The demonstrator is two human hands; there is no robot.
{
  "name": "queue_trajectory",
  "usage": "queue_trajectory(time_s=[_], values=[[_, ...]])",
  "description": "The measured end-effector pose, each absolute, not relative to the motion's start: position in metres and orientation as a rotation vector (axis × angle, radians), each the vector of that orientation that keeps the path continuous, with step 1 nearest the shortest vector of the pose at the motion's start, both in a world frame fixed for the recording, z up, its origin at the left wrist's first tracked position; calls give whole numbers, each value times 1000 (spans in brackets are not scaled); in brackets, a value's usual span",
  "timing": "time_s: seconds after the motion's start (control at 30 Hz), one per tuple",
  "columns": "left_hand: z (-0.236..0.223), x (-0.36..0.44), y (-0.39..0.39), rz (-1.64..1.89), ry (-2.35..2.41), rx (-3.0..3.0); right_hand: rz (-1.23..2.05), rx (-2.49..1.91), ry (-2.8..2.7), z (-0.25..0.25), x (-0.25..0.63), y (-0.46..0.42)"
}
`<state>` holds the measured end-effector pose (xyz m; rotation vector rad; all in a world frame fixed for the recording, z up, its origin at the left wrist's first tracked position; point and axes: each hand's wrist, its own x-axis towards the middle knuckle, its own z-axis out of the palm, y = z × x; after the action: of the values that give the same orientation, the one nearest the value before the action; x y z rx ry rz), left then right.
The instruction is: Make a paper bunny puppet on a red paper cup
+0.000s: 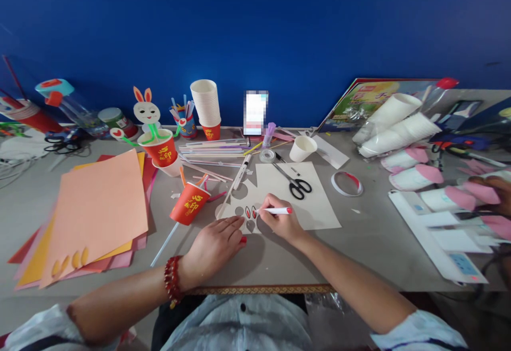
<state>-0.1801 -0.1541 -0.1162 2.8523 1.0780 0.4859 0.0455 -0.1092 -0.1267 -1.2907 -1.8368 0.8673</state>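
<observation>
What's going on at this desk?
A person is bent over a white sheet with holes cut in it. The right hand has a red-ended white pen in its grip, tip at one of two red ovals outlined in dark. The left hand rests at the sheet's near left edge; a small red piece shows by its fingers, unclear if held. Black scissors lie on the sheet; a red cup with straws leans to the left.

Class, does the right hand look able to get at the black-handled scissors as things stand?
Probably yes: the scissors lie uncovered just beyond the right hand, though it would likely have to put down the marker first.
</observation>
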Motion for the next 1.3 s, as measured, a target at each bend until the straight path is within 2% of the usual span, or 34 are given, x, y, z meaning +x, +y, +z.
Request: queue_trajectory(time_s=[1.13,1.3], values=[[-116,-180,-155,476,1095,2839,881,-1278,-1817,-127,46,-110],[-115,-180,-154,479,1087,2836,988,-1223,-1728,-127,47,-109]])
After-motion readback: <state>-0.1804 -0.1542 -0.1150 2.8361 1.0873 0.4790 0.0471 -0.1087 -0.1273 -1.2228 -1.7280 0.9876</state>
